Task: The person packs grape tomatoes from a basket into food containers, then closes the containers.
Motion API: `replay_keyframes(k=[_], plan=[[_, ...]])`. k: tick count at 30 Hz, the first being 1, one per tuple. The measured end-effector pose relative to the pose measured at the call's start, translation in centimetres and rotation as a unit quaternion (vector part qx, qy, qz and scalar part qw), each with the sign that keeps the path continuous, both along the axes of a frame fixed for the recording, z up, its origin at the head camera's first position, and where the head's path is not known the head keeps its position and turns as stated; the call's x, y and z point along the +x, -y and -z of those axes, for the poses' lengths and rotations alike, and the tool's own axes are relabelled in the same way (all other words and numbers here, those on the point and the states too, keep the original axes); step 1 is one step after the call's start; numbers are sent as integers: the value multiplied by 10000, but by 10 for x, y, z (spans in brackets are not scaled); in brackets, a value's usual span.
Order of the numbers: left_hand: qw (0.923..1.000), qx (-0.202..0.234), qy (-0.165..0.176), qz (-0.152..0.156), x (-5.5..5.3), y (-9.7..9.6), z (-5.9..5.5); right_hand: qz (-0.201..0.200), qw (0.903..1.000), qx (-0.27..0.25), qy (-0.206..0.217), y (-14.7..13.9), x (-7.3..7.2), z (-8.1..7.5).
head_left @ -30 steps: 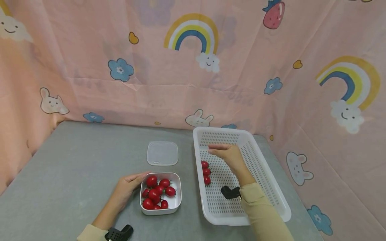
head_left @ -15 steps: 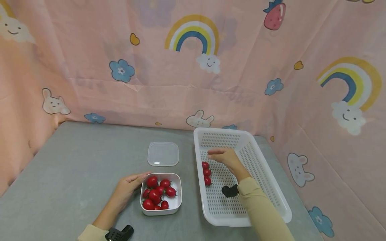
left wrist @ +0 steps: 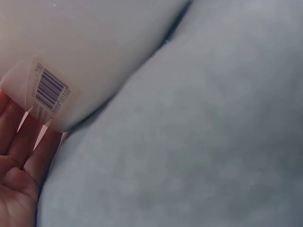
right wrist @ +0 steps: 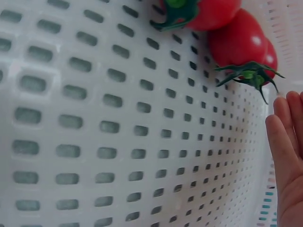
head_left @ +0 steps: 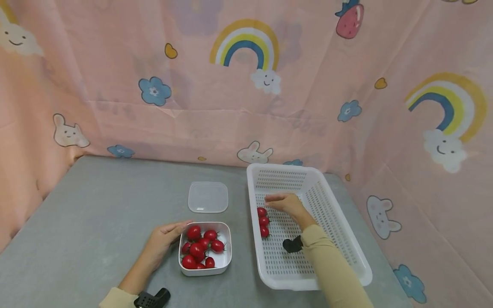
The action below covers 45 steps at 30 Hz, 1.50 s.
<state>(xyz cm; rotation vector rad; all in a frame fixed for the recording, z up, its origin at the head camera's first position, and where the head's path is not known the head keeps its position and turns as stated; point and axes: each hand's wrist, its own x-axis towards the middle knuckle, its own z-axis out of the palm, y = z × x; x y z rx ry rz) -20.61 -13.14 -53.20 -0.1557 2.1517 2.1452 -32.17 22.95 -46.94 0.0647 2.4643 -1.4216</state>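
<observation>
Cherry tomatoes point(head_left: 197, 250), several of them, lie in a small white box point(head_left: 205, 270). Against its back left corner rest the fingers of my left hand point(head_left: 159, 244); the left wrist view has those fingers point(left wrist: 46, 150) fairly straight along the box wall, beside a barcode label point(left wrist: 49, 90). My right hand point(head_left: 289, 206) reaches into the white perforated basket point(head_left: 281, 273), with nothing seen in it. Its fingers point(right wrist: 284, 137) are extended close to the tomatoes point(right wrist: 241, 40), apart from their green stems. Three tomatoes point(head_left: 263, 221) line the basket's left wall.
A translucent square lid point(head_left: 208, 197) lies on the grey table point(head_left: 100, 205) behind the box. Pink patterned cloth point(head_left: 185, 124) hangs behind and to the right. The basket's raised rim point(head_left: 251, 192) stands between box and right hand.
My right hand has lowered and come nearer to the row of tomatoes in the basket. The left hand and the box have stayed in place.
</observation>
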Motion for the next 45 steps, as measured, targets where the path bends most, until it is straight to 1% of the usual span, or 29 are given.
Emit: replay_keyframes(k=[4,5,8,15,19,22,28,32,38,44,45], plan=[[9999,100,-12,14,0,1,1,39,9999,-79,135,3,0,4],[9999,111,-23,18,0,2,1,-5,9999,-94,143,3,0,5],[9999,97,-29,-7,-1,1,2,19,9997,-42,223,3,-1,6],[9999,80,64,-29,-1,0,1,-214,9993,244,202,4,-2,7],[9999,99,40,-27,0,0,2,-276,9991,202,243,7,-1,9],[9999,110,-2,18,0,1,2,-247,9992,168,278,9,-1,9],[9999,149,-25,75,0,1,2,-159,9991,311,255,10,-1,10],[9998,185,7,76,0,0,1,-79,9991,308,286,9,0,6],[9999,138,37,70,-1,-1,1,111,9998,-83,147,5,-1,-8],[9999,168,6,7,-1,-1,2,182,9995,-253,68,5,0,-22],[9998,173,-10,5,0,-1,1,243,9993,-271,62,6,0,-25]])
